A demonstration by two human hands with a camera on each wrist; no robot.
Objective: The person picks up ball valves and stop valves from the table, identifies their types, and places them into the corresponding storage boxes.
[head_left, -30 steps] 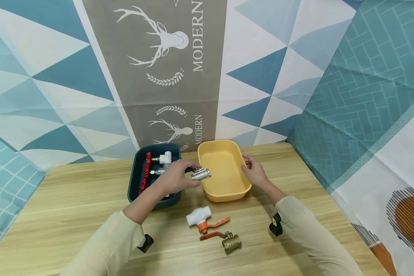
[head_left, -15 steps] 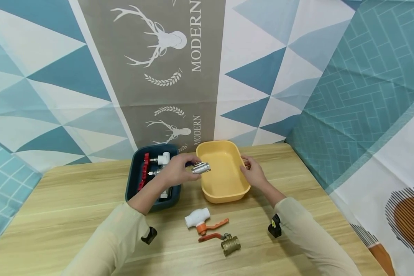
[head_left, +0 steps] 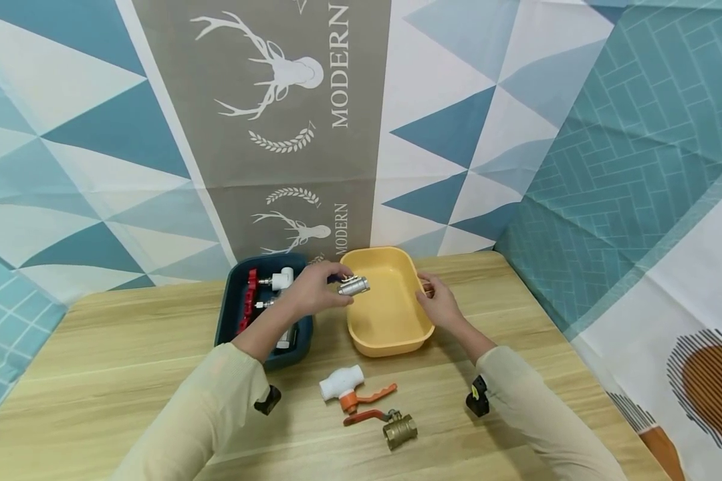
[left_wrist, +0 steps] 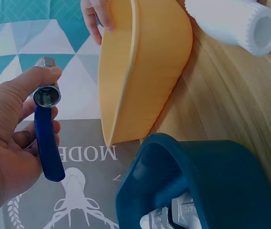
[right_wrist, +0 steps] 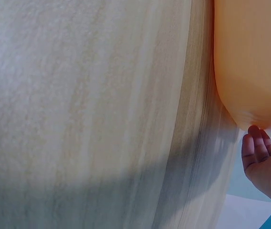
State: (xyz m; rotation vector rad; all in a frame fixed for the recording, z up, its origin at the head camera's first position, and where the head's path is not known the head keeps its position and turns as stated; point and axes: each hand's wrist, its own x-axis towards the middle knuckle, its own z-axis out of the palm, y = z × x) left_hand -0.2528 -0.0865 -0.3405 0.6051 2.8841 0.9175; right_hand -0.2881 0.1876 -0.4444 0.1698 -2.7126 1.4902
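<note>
My left hand (head_left: 315,290) pinches a silver ball valve (head_left: 353,286) by its body, above the left rim of a yellow basin (head_left: 391,348). In the left wrist view, the valve's blue lever (left_wrist: 48,148) hangs down along the fingers, and its threaded bore faces the camera. My right hand (head_left: 442,302) grips the right rim of the yellow basin, its fingers against the outer wall in the right wrist view. Nothing lies inside the part of this basin that I can see.
Left of the yellow basin stands a dark blue basin (head_left: 221,324) containing red-handled valves (head_left: 248,300) and other fittings, partly hidden by my left arm. In front lie a white ball valve (head_left: 341,383) with an orange lever and a brass ball valve (head_left: 400,431) with a red lever.
My left hand, still holding the silver valve, has risen slightly and turned a little. The right hand keeps its hold on the yellow basin. The head view has shifted slightly.
</note>
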